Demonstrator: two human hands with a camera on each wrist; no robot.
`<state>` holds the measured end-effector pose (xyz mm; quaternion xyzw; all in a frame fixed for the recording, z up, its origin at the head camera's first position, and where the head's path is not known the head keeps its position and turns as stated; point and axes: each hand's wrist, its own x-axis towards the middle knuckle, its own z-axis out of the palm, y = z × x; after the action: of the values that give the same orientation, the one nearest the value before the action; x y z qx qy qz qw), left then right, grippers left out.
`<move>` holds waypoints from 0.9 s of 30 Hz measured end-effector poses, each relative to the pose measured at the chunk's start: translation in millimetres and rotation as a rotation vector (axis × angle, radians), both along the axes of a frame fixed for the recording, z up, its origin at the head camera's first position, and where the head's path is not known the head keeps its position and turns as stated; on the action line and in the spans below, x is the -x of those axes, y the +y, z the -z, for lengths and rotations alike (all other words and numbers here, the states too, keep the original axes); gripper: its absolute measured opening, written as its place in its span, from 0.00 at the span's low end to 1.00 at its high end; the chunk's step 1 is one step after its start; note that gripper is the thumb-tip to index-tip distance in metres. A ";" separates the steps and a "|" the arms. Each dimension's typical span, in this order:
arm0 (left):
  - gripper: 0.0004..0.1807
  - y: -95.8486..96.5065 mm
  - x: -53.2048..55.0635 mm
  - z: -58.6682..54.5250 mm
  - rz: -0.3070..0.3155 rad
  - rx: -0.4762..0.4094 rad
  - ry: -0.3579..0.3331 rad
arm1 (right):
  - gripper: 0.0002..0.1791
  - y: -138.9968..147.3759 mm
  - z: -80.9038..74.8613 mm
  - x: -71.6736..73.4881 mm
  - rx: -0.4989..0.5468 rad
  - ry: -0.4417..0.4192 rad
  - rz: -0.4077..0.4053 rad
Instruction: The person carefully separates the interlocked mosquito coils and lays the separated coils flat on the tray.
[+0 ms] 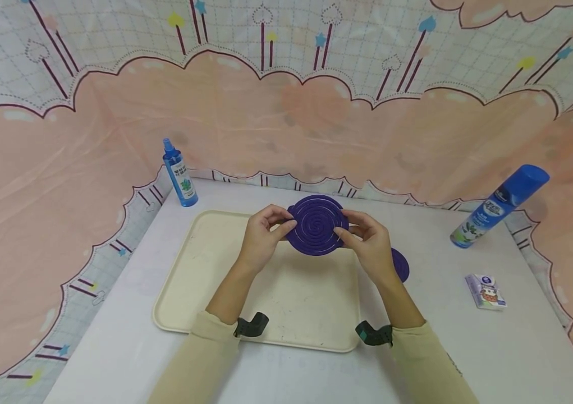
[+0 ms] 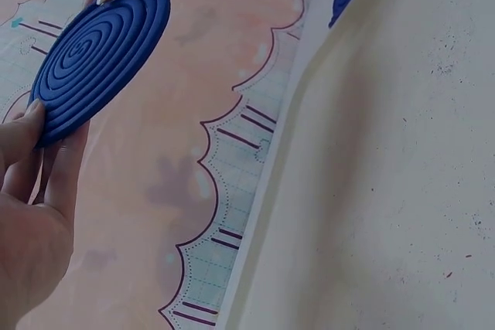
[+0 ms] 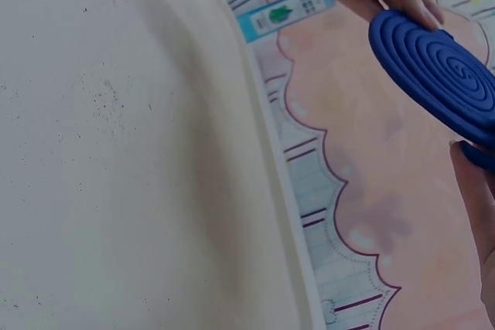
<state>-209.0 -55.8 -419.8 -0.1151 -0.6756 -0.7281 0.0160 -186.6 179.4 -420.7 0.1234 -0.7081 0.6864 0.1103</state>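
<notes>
A dark blue, round mosquito coil (image 1: 315, 225) with spiral grooves is held up above the far part of a cream tray (image 1: 200, 280). My left hand (image 1: 262, 233) pinches its left edge between thumb and fingers. On the opposite edge, my right hand (image 1: 369, 238) grips it the same way. In the right wrist view, a second blue edge (image 3: 478, 157) shows just beneath the coil near my right fingertips; whether it is a separate piece I cannot tell. Another dark blue disc (image 1: 400, 265) lies on the table right of the tray, partly hidden by my right forearm.
At the back left stands a blue spray bottle (image 1: 181, 175). A tall blue aerosol can (image 1: 495, 210) stands at the right, with a small tissue packet (image 1: 486, 292) nearer on the white table (image 1: 432, 252). A patterned pink cloth (image 1: 246, 129) hangs behind the table.
</notes>
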 end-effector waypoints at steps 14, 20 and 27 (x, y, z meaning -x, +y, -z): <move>0.10 -4.0 0.0 1.0 0.029 0.037 -0.072 | 0.19 2.3 3.9 -0.9 -0.069 -0.025 0.067; 0.13 -5.6 -1.5 0.9 0.057 0.051 -0.092 | 0.21 1.5 4.6 -1.1 -0.044 -0.012 0.093; 0.14 -6.2 -1.7 2.8 0.063 0.011 -0.102 | 0.24 0.7 4.8 -1.3 -0.037 0.004 0.106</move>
<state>-207.3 -62.0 -422.6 -0.0991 -0.6756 -0.7293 -0.0422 -185.3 180.1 -425.5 0.0890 -0.7261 0.6660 0.1457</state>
